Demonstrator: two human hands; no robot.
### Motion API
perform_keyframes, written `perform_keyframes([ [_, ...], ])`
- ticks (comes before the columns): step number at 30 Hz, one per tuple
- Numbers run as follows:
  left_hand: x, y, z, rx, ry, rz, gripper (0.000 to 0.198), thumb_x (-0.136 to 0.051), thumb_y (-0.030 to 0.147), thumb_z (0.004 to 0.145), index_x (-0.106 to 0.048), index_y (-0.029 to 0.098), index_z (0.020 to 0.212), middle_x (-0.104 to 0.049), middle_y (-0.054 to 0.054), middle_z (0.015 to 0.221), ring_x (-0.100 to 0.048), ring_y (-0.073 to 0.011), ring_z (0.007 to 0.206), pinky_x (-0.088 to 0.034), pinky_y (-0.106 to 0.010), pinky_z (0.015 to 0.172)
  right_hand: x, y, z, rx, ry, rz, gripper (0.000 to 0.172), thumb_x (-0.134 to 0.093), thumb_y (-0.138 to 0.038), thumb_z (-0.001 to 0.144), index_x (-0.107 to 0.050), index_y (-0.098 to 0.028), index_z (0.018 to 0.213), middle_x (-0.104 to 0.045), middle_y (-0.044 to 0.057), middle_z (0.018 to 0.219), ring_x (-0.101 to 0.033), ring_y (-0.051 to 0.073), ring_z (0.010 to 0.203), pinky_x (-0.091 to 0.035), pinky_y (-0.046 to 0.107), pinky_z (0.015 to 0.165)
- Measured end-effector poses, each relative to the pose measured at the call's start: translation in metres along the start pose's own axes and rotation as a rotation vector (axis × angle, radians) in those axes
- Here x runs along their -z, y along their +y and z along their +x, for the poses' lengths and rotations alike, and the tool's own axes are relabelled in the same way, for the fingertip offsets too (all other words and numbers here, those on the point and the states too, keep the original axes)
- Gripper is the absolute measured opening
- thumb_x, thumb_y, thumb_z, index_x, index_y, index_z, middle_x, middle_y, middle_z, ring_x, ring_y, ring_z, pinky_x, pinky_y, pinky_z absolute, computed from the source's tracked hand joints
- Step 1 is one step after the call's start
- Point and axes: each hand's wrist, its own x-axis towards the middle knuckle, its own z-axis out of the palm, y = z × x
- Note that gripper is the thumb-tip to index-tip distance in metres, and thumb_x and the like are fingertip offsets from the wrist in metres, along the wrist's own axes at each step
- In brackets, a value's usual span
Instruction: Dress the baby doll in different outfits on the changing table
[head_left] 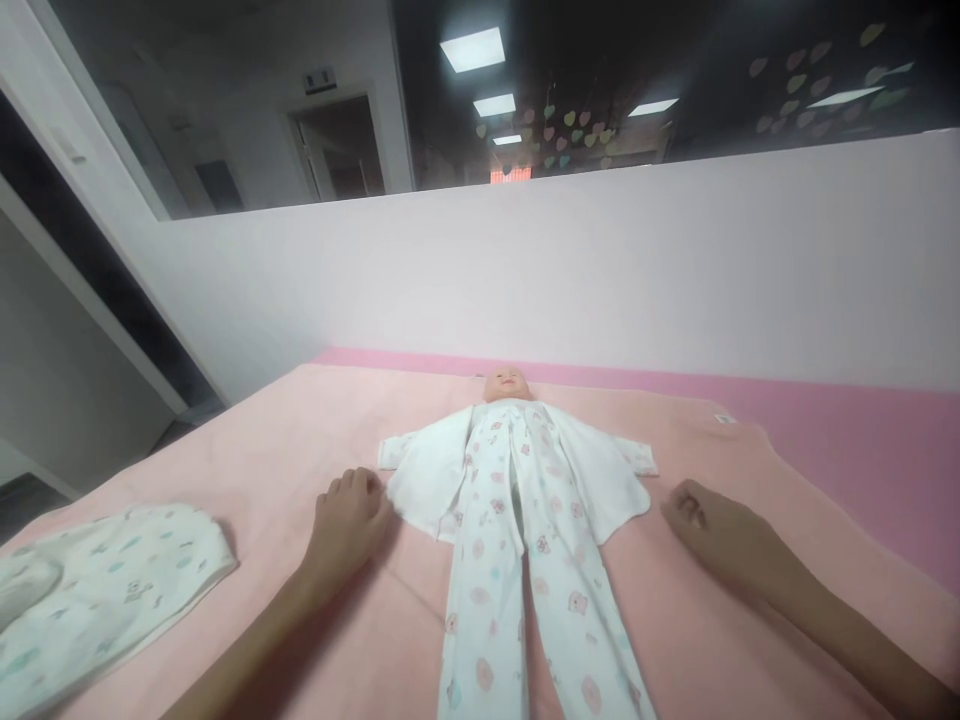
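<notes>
A baby doll (508, 383) lies face up on a pink blanket, with only its head bare. White printed pants (487, 590) are laid out over its body, and a white open baby top (600, 490) spreads to both sides beneath them. My left hand (349, 515) rests loosely curled on the blanket by the top's left edge; whether it touches the cloth I cannot tell. My right hand (697, 515) is a loose fist just beyond the top's right edge, apart from it. Nothing shows in either hand.
The pink blanket (300, 440) covers a pink mat (862, 470). At the left front lies a white printed baby cloth (150, 570), partly folded. Behind the doll's head rises a white low wall (562, 270) with dark glass (600, 60) above.
</notes>
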Motion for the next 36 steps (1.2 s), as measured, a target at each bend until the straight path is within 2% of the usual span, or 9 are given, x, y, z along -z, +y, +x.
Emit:
perform_keyframes([
  [4, -0.006, 0.04, 0.029, -0.251, 0.042, -0.264, 0.036, -0.05, 0.046, 0.098, -0.057, 0.022, 0.124, -0.058, -0.011, 0.13, -0.05, -0.0302, 0.123, -0.045, -0.045, 0.101, 0.006, -0.062, 0.005, 0.181, 0.089, 0.242, 0.038, -0.06, -0.054, 0.088, -0.063, -0.027, 0.115, -0.07, 0.009, 0.117, -0.07, 0.027, 0.098, -0.054, 0.04, 0.085],
  [7, -0.017, 0.083, 0.065, -0.337, -0.153, -0.497, 0.05, -0.059, 0.053, 0.094, -0.052, 0.027, 0.136, -0.051, -0.011, 0.143, -0.047, -0.0287, 0.132, -0.049, -0.042, 0.102, 0.005, -0.118, 0.029, 0.31, -0.048, 0.369, 0.05, -0.061, -0.056, 0.092, -0.056, -0.028, 0.133, -0.059, 0.009, 0.142, -0.066, 0.026, 0.117, -0.055, 0.039, 0.097],
  [12, -0.036, 0.123, 0.114, -0.242, -0.404, -0.646, 0.081, -0.08, 0.06, 0.076, -0.051, 0.02, 0.14, -0.05, -0.017, 0.141, -0.058, -0.0312, 0.121, -0.053, -0.041, 0.094, -0.005, -0.169, 0.078, 0.509, -0.174, 0.228, 0.061, -0.066, -0.057, 0.09, -0.052, -0.025, 0.14, -0.052, 0.015, 0.146, -0.049, 0.034, 0.137, -0.047, 0.049, 0.107],
  [14, -0.039, 0.123, 0.123, -0.235, -0.427, -0.652, 0.083, -0.084, 0.06, 0.07, -0.053, 0.019, 0.134, -0.056, -0.015, 0.13, -0.062, -0.0274, 0.108, -0.054, -0.037, 0.083, -0.006, -0.176, 0.087, 0.527, -0.194, 0.176, 0.061, -0.07, -0.058, 0.085, -0.054, -0.024, 0.134, -0.056, 0.015, 0.137, -0.052, 0.035, 0.129, -0.047, 0.05, 0.104],
  [17, -0.037, 0.117, 0.126, -0.273, -0.458, -0.567, 0.061, -0.085, 0.06, 0.067, -0.059, 0.019, 0.103, -0.062, -0.004, 0.099, -0.059, -0.0192, 0.082, -0.046, -0.03, 0.066, -0.005, -0.179, 0.089, 0.502, -0.266, 0.192, 0.045, -0.071, -0.059, 0.083, -0.057, -0.023, 0.106, -0.064, 0.007, 0.107, -0.061, 0.027, 0.094, -0.049, 0.038, 0.077],
  [20, -0.03, 0.115, 0.122, -0.389, -0.487, -0.464, 0.049, -0.075, 0.063, 0.077, -0.051, 0.019, 0.076, -0.049, 0.002, 0.075, -0.047, -0.0144, 0.068, -0.034, -0.028, 0.059, -0.003, -0.178, 0.083, 0.541, -0.289, 0.154, 0.044, -0.065, -0.059, 0.087, -0.044, -0.023, 0.075, -0.053, -0.001, 0.078, -0.049, 0.018, 0.071, -0.035, 0.031, 0.062],
  [24, -0.018, 0.111, 0.108, -0.501, -0.48, -0.405, 0.048, -0.071, 0.065, 0.08, -0.056, 0.02, 0.085, -0.052, -0.001, 0.085, -0.05, -0.0176, 0.077, -0.038, -0.029, 0.065, 0.004, -0.167, 0.072, 0.643, -0.302, 0.109, 0.048, -0.064, -0.064, 0.087, -0.043, -0.022, 0.075, -0.051, 0.0, 0.079, -0.046, 0.018, 0.073, -0.032, 0.03, 0.063],
  [29, -0.018, 0.103, 0.084, -0.47, -0.484, -0.345, 0.063, -0.082, 0.066, 0.067, -0.059, 0.023, 0.107, -0.058, -0.003, 0.097, -0.056, -0.0258, 0.097, -0.044, -0.032, 0.076, 0.003, -0.158, 0.057, 0.551, -0.383, 0.039, 0.066, -0.085, -0.066, 0.065, -0.054, -0.023, 0.105, -0.062, 0.005, 0.106, -0.056, 0.025, 0.09, -0.04, 0.032, 0.07],
  [36, -0.031, 0.099, 0.055, -0.496, -0.354, -0.28, 0.025, -0.068, 0.044, 0.083, -0.059, 0.021, 0.085, -0.06, 0.0, 0.081, -0.055, -0.0203, 0.075, -0.037, -0.031, 0.066, -0.017, -0.153, 0.029, 0.657, -0.195, -0.003, 0.039, -0.072, -0.057, 0.084, -0.055, -0.022, 0.084, -0.061, 0.002, 0.087, -0.055, 0.022, 0.083, -0.038, 0.033, 0.074],
])
